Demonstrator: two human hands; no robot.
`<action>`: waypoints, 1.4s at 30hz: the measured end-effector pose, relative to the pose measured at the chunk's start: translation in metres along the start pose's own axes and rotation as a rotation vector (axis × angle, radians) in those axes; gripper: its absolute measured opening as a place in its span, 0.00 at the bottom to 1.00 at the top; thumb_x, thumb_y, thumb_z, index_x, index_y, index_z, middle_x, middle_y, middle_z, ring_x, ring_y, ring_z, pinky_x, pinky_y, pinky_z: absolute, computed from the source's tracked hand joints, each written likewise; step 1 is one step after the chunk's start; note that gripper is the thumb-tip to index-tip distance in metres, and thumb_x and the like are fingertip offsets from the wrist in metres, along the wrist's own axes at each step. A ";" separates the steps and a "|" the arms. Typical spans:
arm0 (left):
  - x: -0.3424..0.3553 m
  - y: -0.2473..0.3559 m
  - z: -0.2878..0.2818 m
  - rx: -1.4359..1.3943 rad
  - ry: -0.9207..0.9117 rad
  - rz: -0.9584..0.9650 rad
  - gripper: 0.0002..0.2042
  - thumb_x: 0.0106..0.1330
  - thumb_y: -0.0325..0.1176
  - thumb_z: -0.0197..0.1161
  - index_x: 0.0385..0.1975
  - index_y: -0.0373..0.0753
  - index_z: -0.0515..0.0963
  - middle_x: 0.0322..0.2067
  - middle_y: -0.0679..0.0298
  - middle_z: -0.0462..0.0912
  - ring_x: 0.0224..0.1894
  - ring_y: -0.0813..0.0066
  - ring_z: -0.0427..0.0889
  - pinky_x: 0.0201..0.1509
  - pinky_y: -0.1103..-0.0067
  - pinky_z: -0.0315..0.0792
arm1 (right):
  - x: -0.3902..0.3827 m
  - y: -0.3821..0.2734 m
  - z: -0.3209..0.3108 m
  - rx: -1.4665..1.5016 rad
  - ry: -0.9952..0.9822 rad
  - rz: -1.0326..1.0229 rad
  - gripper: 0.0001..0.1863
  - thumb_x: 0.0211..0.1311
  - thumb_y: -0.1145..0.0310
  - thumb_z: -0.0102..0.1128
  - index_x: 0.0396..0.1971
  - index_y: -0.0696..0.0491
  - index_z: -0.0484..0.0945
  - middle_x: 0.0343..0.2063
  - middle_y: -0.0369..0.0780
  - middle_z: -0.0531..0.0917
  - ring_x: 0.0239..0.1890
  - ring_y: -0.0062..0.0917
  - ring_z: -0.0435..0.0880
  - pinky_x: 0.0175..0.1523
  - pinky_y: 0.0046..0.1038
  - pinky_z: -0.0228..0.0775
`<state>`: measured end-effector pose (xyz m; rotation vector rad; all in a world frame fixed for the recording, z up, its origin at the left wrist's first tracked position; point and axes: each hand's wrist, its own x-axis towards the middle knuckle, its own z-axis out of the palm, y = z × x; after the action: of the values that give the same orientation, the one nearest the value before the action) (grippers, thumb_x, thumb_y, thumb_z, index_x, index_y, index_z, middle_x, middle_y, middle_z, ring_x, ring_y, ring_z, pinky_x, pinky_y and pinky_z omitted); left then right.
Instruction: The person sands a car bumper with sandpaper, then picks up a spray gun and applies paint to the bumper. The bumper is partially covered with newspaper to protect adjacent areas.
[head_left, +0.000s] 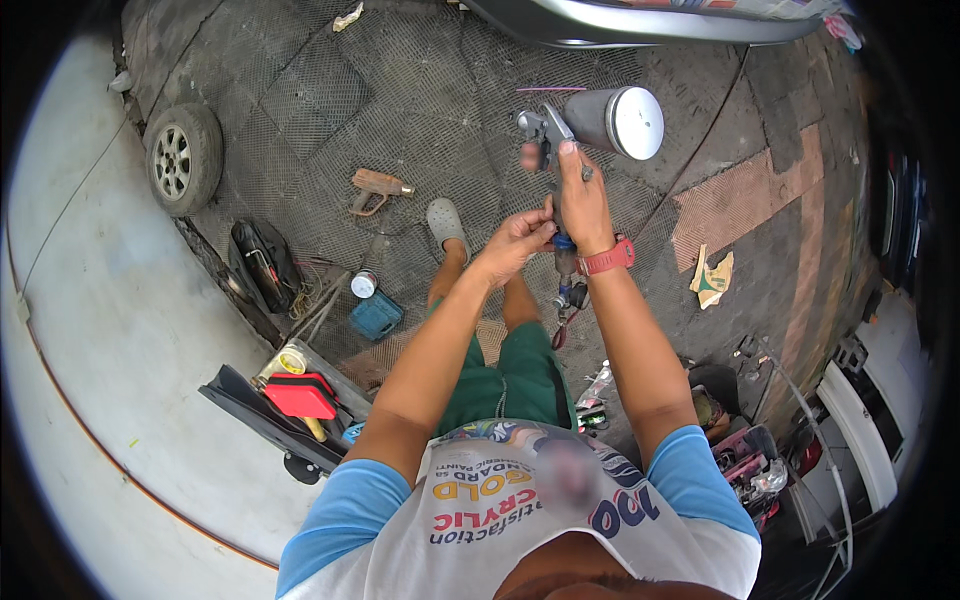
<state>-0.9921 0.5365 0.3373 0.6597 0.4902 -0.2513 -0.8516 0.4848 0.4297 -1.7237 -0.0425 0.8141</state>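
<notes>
My right hand (585,205) is wrapped round the handle of a metal spray gun (547,126), held out in front of me. A grey cup with a white lid (636,123) is attached to the gun and tilts to the right. Pinched fingers of my left hand (515,242) touch the lower part of the gun's handle; the exact spot under the fingertips is hidden. Beneath the handle hangs a blue and clear fitting (566,258) with a hose connector below it. A red watch (608,257) is on my right wrist.
A heat gun (379,191), a wheel (184,160) and a black bag (264,265) lie on the floor to the left. A blue case (376,315) and a red case (301,396) sit nearer. A car bumper (640,30) crosses the far edge. Clutter (750,460) stands at the right.
</notes>
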 end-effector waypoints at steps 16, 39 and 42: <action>0.077 0.208 -0.148 0.385 -0.206 -0.114 0.15 0.76 0.35 0.65 0.56 0.36 0.82 0.48 0.68 0.88 0.51 0.79 0.82 0.62 0.75 0.75 | 0.129 -0.032 0.145 0.123 0.500 -0.396 0.36 0.83 0.41 0.37 0.47 0.62 0.79 0.35 0.43 0.86 0.23 0.19 0.78 0.24 0.21 0.71; -0.161 -0.043 -0.336 0.142 0.871 -0.521 0.32 0.78 0.59 0.55 0.67 0.36 0.75 0.62 0.56 0.81 0.64 0.62 0.79 0.67 0.68 0.72 | 0.196 -0.048 0.193 0.303 0.494 -0.275 0.37 0.82 0.37 0.37 0.52 0.61 0.78 0.34 0.42 0.85 0.34 0.24 0.85 0.23 0.24 0.74; -0.205 -0.097 -0.315 0.588 0.599 -0.578 0.29 0.75 0.59 0.60 0.60 0.38 0.77 0.47 0.62 0.84 0.48 0.65 0.83 0.56 0.72 0.76 | 0.154 -0.031 0.165 0.301 0.638 -0.213 0.36 0.82 0.38 0.37 0.56 0.60 0.75 0.36 0.43 0.85 0.36 0.25 0.85 0.23 0.23 0.74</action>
<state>-1.3155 0.6778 0.1763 1.1675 1.2104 -0.7715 -0.8111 0.6999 0.3661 -1.5858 0.3090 0.0834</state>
